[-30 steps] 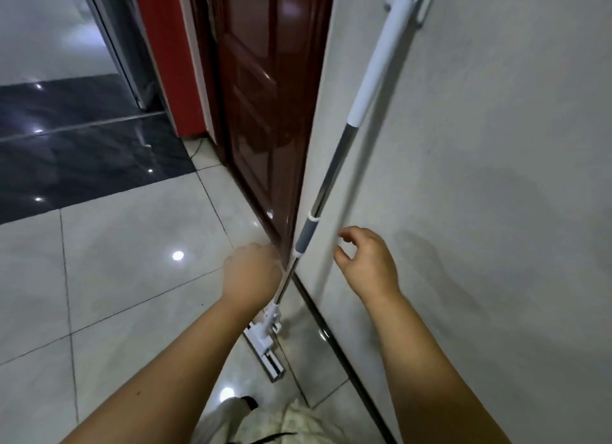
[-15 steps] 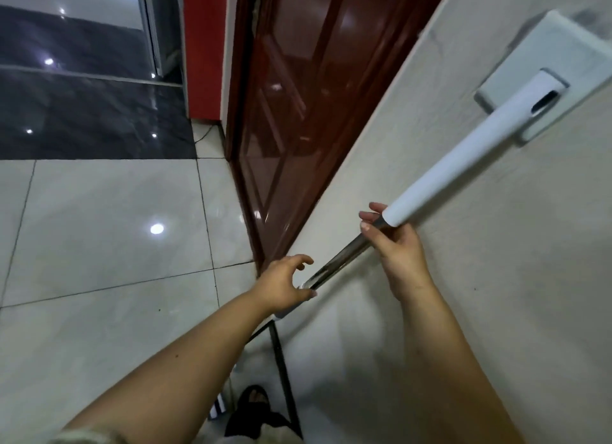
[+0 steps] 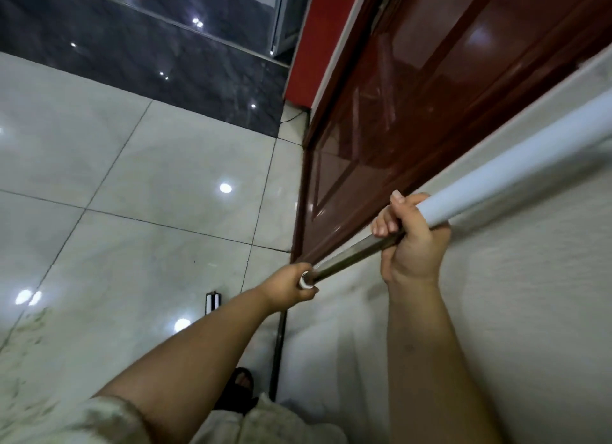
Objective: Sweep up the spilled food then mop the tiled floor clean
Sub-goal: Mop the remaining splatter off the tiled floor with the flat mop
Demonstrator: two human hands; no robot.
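Both hands on the mop: our right hand (image 3: 410, 244) wraps the mop handle (image 3: 496, 181) where its white grip meets the metal shaft, and our left hand (image 3: 288, 286) clasps it lower, at the white collar. The pole runs close along the wall (image 3: 496, 311) beside the dark red door (image 3: 430, 112). What looks like the mop head (image 3: 212, 302) shows on the tiled floor (image 3: 132, 211). We judge mopping is about to begin; next, swing the pole clear and lay the head flat.

The metal and white plastic mop handle (image 3: 351, 256) looked smooth; pale floor tiles (image 3: 149, 244) and red-brown wooden door (image 3: 414, 95) shone glossy
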